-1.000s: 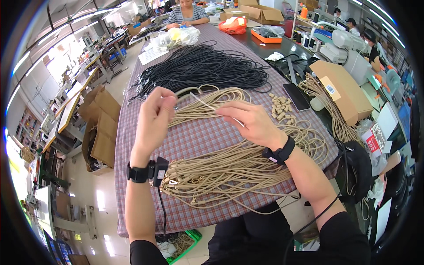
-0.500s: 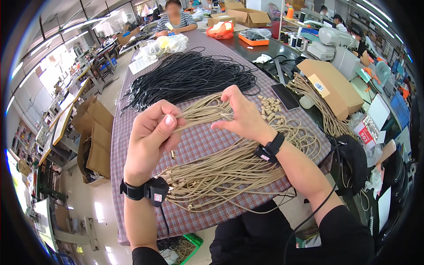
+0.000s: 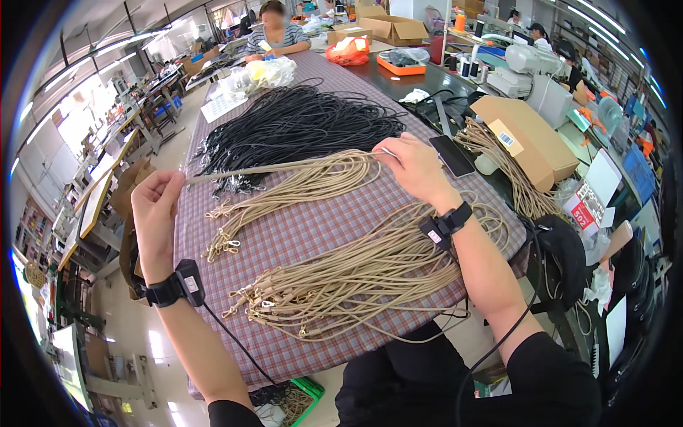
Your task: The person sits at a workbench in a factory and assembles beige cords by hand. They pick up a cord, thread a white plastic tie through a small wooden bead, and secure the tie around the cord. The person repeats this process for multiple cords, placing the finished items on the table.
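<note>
A beige cord (image 3: 274, 169) is drawn out straight between my two hands, over the table. My left hand (image 3: 158, 206) pinches one end of it beyond the table's left edge. My right hand (image 3: 418, 171) has its fingers closed round the other part, and a small pale bit shows at the fingertips. Beneath the cord lies a smaller bundle of beige cords (image 3: 302, 191) with metal clasps at its left end. Closer to me spreads a larger bundle of beige cords (image 3: 370, 267), also with metal clasps. Black bands are strapped round both my wrists.
A heap of black cords (image 3: 306, 128) lies behind the beige ones on the checked tablecloth (image 3: 213, 313). Near my right hand are a phone (image 3: 452, 156) and a cardboard box (image 3: 526, 139) beside more beige cords. A person (image 3: 276, 34) sits at the far end.
My left hand has moved left and down, away from the right hand, and the cord is now stretched between them. My right hand has shifted right and its fingers have closed.
</note>
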The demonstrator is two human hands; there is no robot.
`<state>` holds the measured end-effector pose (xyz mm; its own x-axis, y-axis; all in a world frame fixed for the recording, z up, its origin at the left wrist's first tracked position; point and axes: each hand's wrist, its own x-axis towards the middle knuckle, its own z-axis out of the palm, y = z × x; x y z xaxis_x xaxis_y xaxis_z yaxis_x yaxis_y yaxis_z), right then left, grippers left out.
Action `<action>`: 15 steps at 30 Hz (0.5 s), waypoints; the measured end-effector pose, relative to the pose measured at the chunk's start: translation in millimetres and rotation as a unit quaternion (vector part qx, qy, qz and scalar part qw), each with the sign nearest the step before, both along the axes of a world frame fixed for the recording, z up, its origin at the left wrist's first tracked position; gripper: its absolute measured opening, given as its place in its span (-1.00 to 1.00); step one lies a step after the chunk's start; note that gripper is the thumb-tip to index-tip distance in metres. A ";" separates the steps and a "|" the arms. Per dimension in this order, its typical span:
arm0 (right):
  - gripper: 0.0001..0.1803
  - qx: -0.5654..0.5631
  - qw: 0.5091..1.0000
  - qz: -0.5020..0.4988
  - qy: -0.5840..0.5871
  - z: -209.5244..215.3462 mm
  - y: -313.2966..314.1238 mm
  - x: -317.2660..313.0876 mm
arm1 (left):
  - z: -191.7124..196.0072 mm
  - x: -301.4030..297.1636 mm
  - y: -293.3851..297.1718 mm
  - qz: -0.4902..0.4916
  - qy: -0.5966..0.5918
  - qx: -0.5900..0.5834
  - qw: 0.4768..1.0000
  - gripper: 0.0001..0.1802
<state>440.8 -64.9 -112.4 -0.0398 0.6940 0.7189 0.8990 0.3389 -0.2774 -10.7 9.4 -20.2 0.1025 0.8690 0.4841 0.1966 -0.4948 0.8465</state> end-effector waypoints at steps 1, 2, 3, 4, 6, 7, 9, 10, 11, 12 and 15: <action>-0.88 0.003 1.000 0.008 0.000 0.3 2.4 2.6 | -6.4 -10.2 7.3 -0.003 -0.010 -0.004 1.000 -0.86; -0.87 0.005 1.000 0.014 0.004 0.9 2.1 3.2 | -7.5 -9.9 9.0 -0.007 -0.016 -0.010 1.000 -0.83; -0.85 -0.003 1.000 0.023 0.019 1.5 1.2 3.6 | -8.7 -9.4 9.8 -0.008 -0.015 0.000 1.000 -0.84; -0.84 -0.010 0.999 0.033 0.033 2.5 0.2 3.8 | -9.2 -9.2 9.6 -0.008 -0.015 0.010 1.000 -0.84; -0.82 -0.007 0.999 0.023 0.038 3.0 -3.8 8.0 | -9.3 -2.4 9.0 -0.003 -0.015 0.026 1.000 -0.85; -0.81 0.004 0.999 0.008 0.031 2.7 -4.3 9.5 | -8.2 -1.6 7.1 0.007 -0.015 0.032 0.999 -0.86; -0.78 0.030 0.999 0.007 0.033 -0.8 -1.7 14.5 | -4.0 -6.9 5.5 0.031 0.012 0.049 0.998 -0.86; -0.76 -0.005 1.000 0.007 0.027 -1.9 -0.8 18.2 | -4.3 -13.0 10.4 0.038 0.032 0.058 0.997 -0.85; -0.74 -0.042 0.999 0.009 0.022 -1.5 -0.8 17.2 | -4.6 -20.6 13.8 0.048 0.054 0.065 0.995 -0.85; -0.73 -0.079 0.997 0.012 0.018 -1.0 -1.1 16.6 | -5.8 -26.2 17.3 0.058 0.076 0.073 0.993 -0.84; -0.75 -0.164 0.984 0.030 0.068 6.1 -5.2 13.6 | -13.5 -31.7 27.7 0.107 0.073 0.075 0.989 -0.84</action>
